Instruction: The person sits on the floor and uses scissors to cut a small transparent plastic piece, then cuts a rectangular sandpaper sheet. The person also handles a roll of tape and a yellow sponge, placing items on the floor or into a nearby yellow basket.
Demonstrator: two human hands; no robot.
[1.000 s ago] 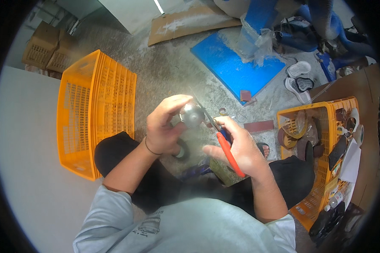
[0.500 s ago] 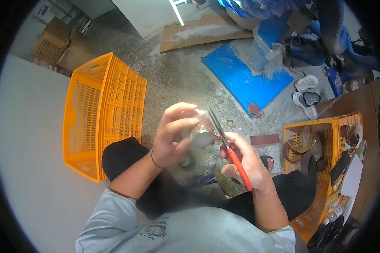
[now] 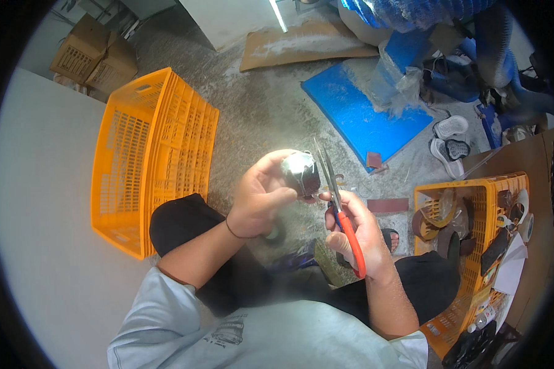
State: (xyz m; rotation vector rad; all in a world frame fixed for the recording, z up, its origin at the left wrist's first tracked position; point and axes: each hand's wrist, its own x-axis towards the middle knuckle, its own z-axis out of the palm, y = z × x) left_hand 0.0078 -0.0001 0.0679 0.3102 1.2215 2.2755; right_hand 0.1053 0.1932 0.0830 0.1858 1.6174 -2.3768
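Note:
My left hand (image 3: 260, 198) is closed round a small rounded piece (image 3: 303, 176), dark grey-green with a bright glare on its top. What kind of piece it is I cannot tell. A pair of red-handled long-nose pliers (image 3: 351, 241) lies in my right hand (image 3: 368, 230), fingers wrapped round its handles. The slim metal jaws point up and away from me, just right of the rounded piece. Whether the jaws touch it I cannot make out.
Stacked yellow crates (image 3: 184, 147) stand at my left. Another yellow crate (image 3: 492, 203) at my right holds tape-like rolls and loose scraps. Ahead lies a blue board (image 3: 357, 123) on the floor, with white shoe parts (image 3: 447, 150) beside it. A reddish-brown strip (image 3: 388, 205) lies nearer.
My left hand has turned the rounded piece, and its fingers have closed in round it from a more spread pose. The pliers stay in my right hand, tilted slightly more upright.

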